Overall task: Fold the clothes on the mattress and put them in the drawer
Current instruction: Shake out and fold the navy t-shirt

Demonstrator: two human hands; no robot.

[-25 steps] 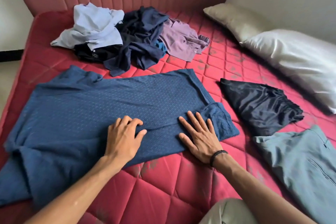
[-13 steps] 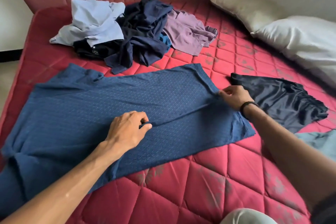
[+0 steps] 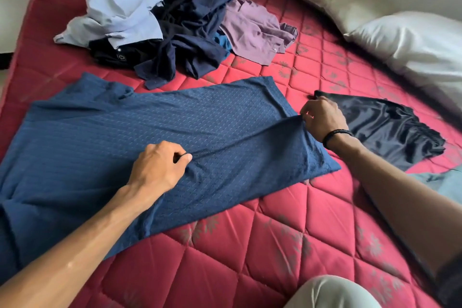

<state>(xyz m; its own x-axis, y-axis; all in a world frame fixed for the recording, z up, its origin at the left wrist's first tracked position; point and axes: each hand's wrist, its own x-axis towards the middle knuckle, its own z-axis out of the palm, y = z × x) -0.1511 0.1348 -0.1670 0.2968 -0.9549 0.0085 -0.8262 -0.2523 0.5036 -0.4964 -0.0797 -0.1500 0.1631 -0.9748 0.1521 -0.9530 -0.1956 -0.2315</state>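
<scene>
Head view: a dark blue patterned shirt (image 3: 155, 137) is seen spread flat across a red quilted mattress (image 3: 250, 245), its long axis running from lower left to upper right. Two grips are made on it. The left hand (image 3: 160, 170) is closed in a pinch on a fold of cloth near the middle of the shirt, thumb and forefinger meeting on a raised crease. The right hand (image 3: 322, 120) is closed in a pinch on the shirt's right-hand edge, up and to the right of the left grip. A taut ridge of cloth is drawn in a straight line between the two grips, along the shirt's long axis. Most of the shirt lies to the left of and beyond the left grip; a narrower strip lies on the near side of the ridge, toward the person.

The ridge is judged to be the fold line, so the coming move probably turns on carrying one part of the shirt over it with both grips together.

Just beyond the right grip, a black satin garment (image 3: 390, 127) is laid flat. A heap of unfolded clothes (image 3: 180, 30) is piled well beyond both grips, near the headboard. Two pillows (image 3: 410, 40) are lying far to the right. No drawer is visible.
</scene>
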